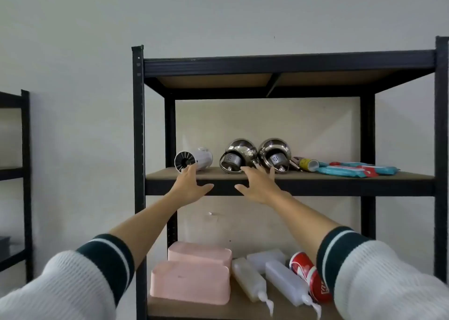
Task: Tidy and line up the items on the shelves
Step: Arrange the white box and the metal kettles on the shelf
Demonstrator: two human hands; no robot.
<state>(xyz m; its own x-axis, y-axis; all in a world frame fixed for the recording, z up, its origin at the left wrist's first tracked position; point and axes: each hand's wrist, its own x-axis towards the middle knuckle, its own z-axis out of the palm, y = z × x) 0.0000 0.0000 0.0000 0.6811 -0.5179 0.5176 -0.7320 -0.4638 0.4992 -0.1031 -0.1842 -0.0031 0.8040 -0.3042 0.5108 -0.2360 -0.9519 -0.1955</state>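
Observation:
On the middle shelf (340,175) a white cylinder with a black ribbed end (194,159) lies on its side at the left. Two shiny steel kettles (239,155) (274,154) lie tipped over beside it. Further right lie a yellow tube (307,164) and blue-and-red flat packets (357,169). My left hand (192,184) is open at the shelf's front edge, fingertips just below the cylinder's ribbed end. My right hand (258,186) is open too, fingertips reaching the base of the left kettle.
The lower shelf holds two pink plastic boxes (192,283), several translucent squeeze bottles (284,279) and a red can (308,273) lying down. Black steel uprights (139,149) frame the unit. Another black rack (25,173) stands at the far left against the white wall.

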